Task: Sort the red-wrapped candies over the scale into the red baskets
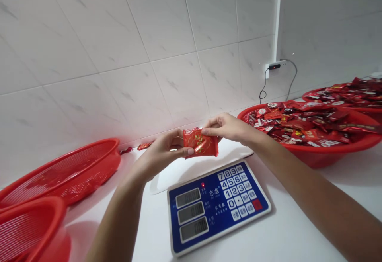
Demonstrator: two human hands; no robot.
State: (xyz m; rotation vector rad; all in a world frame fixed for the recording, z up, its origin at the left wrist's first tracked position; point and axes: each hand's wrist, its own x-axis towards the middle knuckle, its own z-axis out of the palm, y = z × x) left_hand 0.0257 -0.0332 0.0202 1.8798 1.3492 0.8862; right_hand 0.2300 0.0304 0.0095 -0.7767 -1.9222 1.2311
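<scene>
Between my two hands is a red packet [200, 144] with gold markings, held up over the white pan [179, 170] of a weighing scale. My left hand [165, 150] pinches its left side, thumb across the front. At its upper right edge, my right hand [223, 128] grips it between thumb and fingers. Some fingers of both hands are hidden behind the packet. Just below lies the scale's blue keypad panel [219, 208], with number keys at right and three small displays at left; the bottom one reads 0.00.
At right, a red basket [310, 150] is heaped with red packets, and another full basket [358, 110] stands behind it. Two red baskets, one far [98, 146] and one near [53, 210], stand at left. Loose packets [145, 145] lie by the tiled wall. A power socket [276, 67] has cables hanging.
</scene>
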